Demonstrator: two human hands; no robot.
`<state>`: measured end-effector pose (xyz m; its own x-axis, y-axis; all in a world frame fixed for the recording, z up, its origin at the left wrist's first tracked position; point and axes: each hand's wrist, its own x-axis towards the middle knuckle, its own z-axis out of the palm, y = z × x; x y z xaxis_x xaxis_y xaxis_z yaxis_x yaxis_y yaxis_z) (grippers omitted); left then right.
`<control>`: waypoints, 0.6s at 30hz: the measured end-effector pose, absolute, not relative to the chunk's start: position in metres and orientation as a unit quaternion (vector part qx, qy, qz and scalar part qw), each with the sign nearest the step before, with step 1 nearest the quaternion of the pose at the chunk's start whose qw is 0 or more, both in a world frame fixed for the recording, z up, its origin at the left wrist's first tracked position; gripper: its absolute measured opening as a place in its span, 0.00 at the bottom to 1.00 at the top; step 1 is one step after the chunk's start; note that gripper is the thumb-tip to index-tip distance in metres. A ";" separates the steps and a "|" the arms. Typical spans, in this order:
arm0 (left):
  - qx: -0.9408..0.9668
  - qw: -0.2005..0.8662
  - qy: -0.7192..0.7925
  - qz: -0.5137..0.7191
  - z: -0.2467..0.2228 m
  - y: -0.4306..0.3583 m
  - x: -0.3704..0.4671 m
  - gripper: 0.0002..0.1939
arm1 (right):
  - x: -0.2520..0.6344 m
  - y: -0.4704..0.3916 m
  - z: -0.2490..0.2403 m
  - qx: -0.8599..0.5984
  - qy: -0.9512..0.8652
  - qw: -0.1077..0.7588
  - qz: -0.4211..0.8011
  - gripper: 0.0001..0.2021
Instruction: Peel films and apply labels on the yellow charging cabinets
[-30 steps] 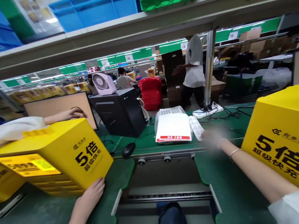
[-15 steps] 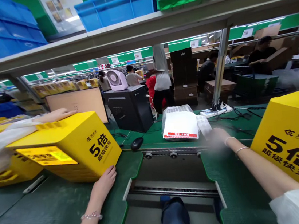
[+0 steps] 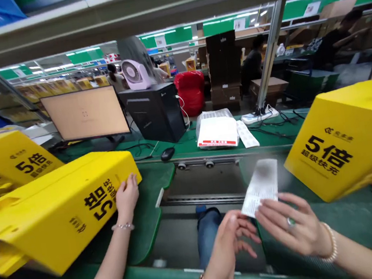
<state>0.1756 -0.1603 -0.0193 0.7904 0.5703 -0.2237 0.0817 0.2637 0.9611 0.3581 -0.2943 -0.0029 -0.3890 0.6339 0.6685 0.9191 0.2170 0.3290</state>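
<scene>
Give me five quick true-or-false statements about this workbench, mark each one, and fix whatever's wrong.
1. A ringed hand holds a white slip. True.
2. The fan stands on the floor. False: the fan sits on the black computer case.
3. In this view, the mouse lies left of the paper with the red strip. True.
4. No hand touches the tilted yellow box at front left. False: another hand is on that box.
5. The monitor is dark. False: the monitor's screen is lit, pale orange.

Room left of paper (image 3: 262, 183); box (image 3: 58, 213) beyond
</scene>
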 end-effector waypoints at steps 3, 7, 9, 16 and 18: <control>0.450 0.860 0.219 0.101 -0.024 -0.209 0.183 0.21 | 0.327 -0.338 -0.002 -0.524 -0.761 0.210 -0.320 0.13; 0.405 0.898 0.158 0.067 -0.022 -0.232 0.171 0.20 | 0.324 -0.370 0.003 -0.621 -0.660 0.376 -0.193 0.12; 0.418 0.894 0.149 0.063 -0.019 -0.242 0.164 0.25 | 0.321 -0.386 0.006 -0.648 -0.592 0.474 -0.075 0.08; 0.486 0.847 0.212 0.047 -0.023 -0.291 0.167 0.25 | 0.281 -0.446 -0.023 -0.693 -0.286 0.628 0.208 0.13; 0.497 0.837 0.226 0.036 -0.035 -0.306 0.170 0.27 | 0.267 -0.459 -0.036 -0.706 -0.245 0.638 0.187 0.14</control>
<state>0.1700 -0.3063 -0.0349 0.8949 0.2848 -0.3436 0.1652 0.5037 0.8479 0.2665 -0.4594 -0.0365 0.8101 0.5842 0.0489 0.1070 -0.0654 -0.9921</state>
